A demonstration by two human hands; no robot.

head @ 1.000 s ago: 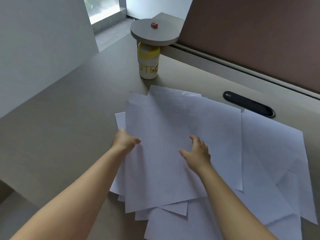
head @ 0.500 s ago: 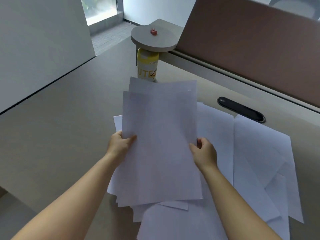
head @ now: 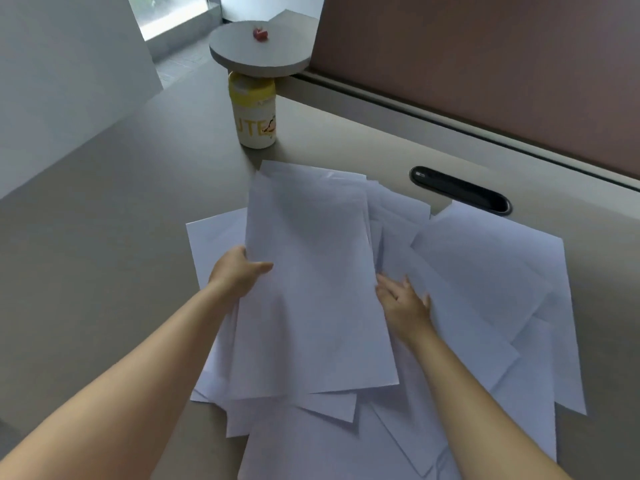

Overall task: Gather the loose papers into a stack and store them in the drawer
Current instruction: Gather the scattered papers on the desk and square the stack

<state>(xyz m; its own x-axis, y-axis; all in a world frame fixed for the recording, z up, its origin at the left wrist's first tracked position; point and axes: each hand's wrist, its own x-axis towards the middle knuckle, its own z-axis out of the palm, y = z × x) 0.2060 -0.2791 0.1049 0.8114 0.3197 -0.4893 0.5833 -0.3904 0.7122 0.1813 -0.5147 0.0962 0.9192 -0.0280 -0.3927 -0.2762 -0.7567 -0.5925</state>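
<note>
A thin sheaf of papers point(head: 311, 289) is being pinched at its edge by the left hand point(head: 235, 275) above the desk point(head: 104, 237); the right hand point(head: 403, 303), fingers spread, is apparently being slid under loose sheets point(head: 485, 271). Light, limp, slippery stock is best gripped at both edges.
</note>
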